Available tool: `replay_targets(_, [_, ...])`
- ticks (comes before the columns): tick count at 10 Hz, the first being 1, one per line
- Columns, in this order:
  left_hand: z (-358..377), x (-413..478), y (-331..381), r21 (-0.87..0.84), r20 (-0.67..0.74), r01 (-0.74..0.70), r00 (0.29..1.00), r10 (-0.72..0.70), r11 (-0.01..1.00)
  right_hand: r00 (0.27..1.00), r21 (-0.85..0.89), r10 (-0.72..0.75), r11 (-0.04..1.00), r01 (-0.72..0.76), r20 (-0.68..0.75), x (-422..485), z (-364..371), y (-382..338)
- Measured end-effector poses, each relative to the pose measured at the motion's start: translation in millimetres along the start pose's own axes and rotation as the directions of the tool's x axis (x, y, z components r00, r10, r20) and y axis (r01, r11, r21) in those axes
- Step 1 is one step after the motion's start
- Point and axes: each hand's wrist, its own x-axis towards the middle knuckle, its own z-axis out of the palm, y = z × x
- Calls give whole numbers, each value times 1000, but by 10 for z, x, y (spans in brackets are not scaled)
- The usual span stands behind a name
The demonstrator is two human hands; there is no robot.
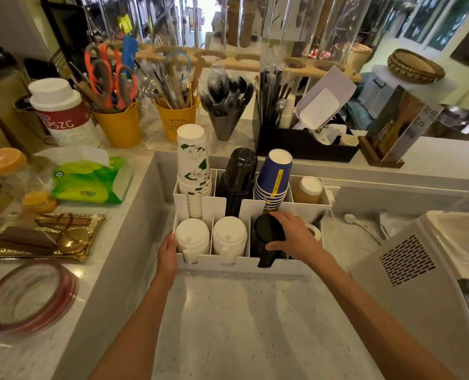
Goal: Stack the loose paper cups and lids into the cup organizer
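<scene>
A white cup organizer (236, 266) stands on the pale counter. Its back row holds a stack of white flowered cups (193, 165), a stack of black cups (239, 176), a stack of blue cups (273, 179) and a brown cup (308, 190). Two stacks of white lids (192, 237) (229, 237) fill the front left slots. My right hand (296, 237) is closed around a stack of black lids (267, 237) in the third front slot. My left hand (167, 253) grips the organizer's front left corner. A white lid (315, 231) shows partly behind my right hand.
A raised ledge on the left carries a green tissue pack (91, 179), a gold tray (44, 237) and tape rolls (27, 300). Yellow utensil buckets (121, 127) and a black caddy (304, 146) stand behind. A grey machine (408, 270) sits at right.
</scene>
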Motion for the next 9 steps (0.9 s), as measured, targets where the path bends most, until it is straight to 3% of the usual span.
replay_targets(2, [-9,-53,62,27,9,18,1000,-18,999,998,11,-13,1000,13,59,20,1,7])
replay_targets(6, [0,-74,53,19,-1,41,999,-41,999,1000,34,2,999,-1,-31,36,111,85])
replay_targets(8, [-14,-80,66,30,-10,62,998,-61,998,1000,64,-8,998,7,19,55,153,106])
replay_targets(9, [-11,-86,61,21,8,53,999,-54,998,987,240,23,971,16,-160,-6,152,198])
